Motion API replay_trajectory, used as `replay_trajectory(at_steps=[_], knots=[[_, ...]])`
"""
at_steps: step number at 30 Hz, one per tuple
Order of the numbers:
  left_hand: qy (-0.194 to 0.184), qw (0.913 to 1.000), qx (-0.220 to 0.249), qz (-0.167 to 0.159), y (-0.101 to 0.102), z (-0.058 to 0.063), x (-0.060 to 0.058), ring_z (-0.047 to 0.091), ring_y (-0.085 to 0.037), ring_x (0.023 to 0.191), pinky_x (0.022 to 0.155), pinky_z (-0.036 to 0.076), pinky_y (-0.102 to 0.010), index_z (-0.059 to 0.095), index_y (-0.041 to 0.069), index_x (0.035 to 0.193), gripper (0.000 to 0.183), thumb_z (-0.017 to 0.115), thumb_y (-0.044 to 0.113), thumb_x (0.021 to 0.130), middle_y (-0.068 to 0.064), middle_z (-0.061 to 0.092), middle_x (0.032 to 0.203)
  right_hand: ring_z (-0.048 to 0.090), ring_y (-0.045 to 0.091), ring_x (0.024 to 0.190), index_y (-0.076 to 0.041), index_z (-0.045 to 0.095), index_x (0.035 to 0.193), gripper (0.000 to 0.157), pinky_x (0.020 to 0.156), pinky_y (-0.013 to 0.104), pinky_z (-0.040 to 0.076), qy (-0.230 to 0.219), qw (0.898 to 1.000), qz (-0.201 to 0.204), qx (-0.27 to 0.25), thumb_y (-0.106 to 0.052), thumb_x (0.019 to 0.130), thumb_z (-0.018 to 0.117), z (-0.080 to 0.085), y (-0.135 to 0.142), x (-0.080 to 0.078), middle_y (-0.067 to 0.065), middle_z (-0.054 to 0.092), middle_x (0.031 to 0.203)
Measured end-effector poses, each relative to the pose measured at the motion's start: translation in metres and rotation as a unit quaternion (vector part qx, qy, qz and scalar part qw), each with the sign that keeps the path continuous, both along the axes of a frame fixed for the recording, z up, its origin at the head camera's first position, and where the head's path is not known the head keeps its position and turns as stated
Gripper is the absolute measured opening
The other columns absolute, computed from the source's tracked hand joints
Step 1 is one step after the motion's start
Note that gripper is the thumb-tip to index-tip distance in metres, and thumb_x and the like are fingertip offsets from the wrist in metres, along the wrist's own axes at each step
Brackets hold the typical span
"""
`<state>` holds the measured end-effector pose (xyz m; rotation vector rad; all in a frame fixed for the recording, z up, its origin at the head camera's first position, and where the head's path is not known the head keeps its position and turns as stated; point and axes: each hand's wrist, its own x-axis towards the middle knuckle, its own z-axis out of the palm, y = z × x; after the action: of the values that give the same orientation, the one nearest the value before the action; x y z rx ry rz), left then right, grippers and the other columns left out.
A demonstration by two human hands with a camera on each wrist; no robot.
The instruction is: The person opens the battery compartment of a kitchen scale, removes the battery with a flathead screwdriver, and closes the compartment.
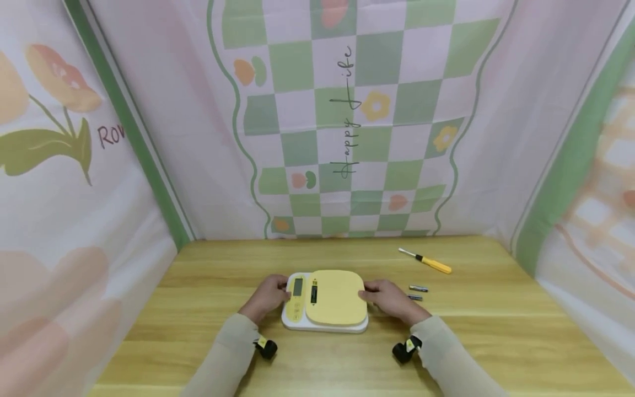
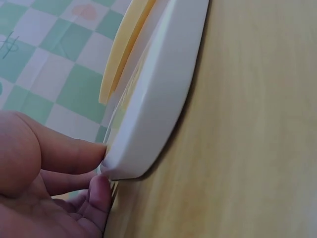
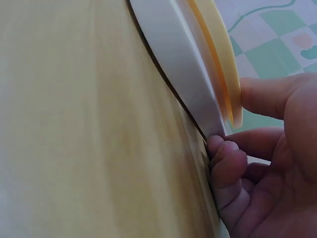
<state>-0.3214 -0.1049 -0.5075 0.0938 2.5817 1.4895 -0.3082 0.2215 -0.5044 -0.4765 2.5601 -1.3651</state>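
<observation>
A kitchen scale [image 1: 336, 309] with a yellow platform and a white base lies face up on the wooden table, its small display [image 1: 298, 286] toward the left. My left hand [image 1: 269, 295] grips the scale's left edge, thumb on top and fingers low at the side. In the left wrist view, the white base [image 2: 158, 94] runs close along the tabletop. At the opposite edge, my right hand [image 1: 389, 298] holds on, its thumb against the yellow platform [image 3: 222, 54] and its fingers at the base's lower rim. Fingertips under the scale are hidden.
Two small batteries, a farther battery [image 1: 418, 288] and a nearer battery [image 1: 414, 297], lie beside my right hand. Behind them rests a screwdriver [image 1: 436, 265] with a yellow handle. Patterned fabric [image 1: 372, 138] hangs along the table's back edge and both sides.
</observation>
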Motion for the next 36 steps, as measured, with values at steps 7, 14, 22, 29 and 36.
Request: replay_trajectory(at_steps=[7,14,22,29,36], knots=[[-0.015,0.9993,0.010,-0.031,-0.012,0.004,-0.003,0.057,-0.027,0.105,0.097,0.047,-0.051,0.063,0.001,0.123,0.033,0.065,0.010,0.091,-0.009,0.063,0.112,0.054,0.031,0.116,0.005,0.050,0.138,0.053,0.095,0.047,0.049,-0.007,1.000,-0.009,-0.016,-0.031,0.099,0.057,0.002,0.009,0.013,0.020,0.055,0.134],[0.028,0.9927,-0.044,-0.109,-0.029,0.012,-0.022,0.055,-0.029,0.115,0.103,0.042,-0.051,0.059,0.004,0.130,0.042,0.066,0.008,0.089,-0.008,0.063,0.121,0.048,0.039,0.124,0.007,0.051,0.136,0.059,0.104,0.054,0.040,0.036,0.999,-0.010,0.006,-0.034,0.095,0.063,0.005,0.019,0.040,0.023,0.052,0.135],[0.069,0.9413,-0.245,-0.222,-0.025,0.026,-0.028,0.056,-0.031,0.112,0.098,0.046,-0.052,0.061,0.009,0.128,0.054,0.076,0.004,0.077,-0.009,0.063,0.118,0.021,0.046,0.139,0.007,0.041,0.143,0.087,0.112,0.063,0.018,0.069,0.986,0.047,0.147,-0.057,0.088,0.063,0.006,0.018,0.067,0.027,0.027,0.152],[0.059,0.9360,-0.241,-0.250,-0.021,0.024,-0.040,0.057,-0.020,0.105,0.096,0.048,-0.043,0.064,0.015,0.124,0.053,0.080,0.004,0.074,0.004,0.063,0.110,0.021,0.047,0.140,0.008,0.039,0.143,0.098,0.110,0.064,0.020,0.066,0.980,0.046,0.181,-0.057,0.078,0.074,0.008,0.002,0.073,0.027,0.028,0.152],[0.071,0.9178,-0.252,-0.299,-0.014,0.028,-0.048,0.054,-0.010,0.085,0.078,0.051,-0.030,0.066,0.024,0.109,0.044,0.077,-0.001,0.074,0.011,0.057,0.090,0.025,0.047,0.138,0.006,0.047,0.140,0.099,0.110,0.064,0.023,0.079,0.977,0.012,0.195,-0.059,0.072,0.078,0.008,-0.006,0.074,0.027,0.034,0.149]])
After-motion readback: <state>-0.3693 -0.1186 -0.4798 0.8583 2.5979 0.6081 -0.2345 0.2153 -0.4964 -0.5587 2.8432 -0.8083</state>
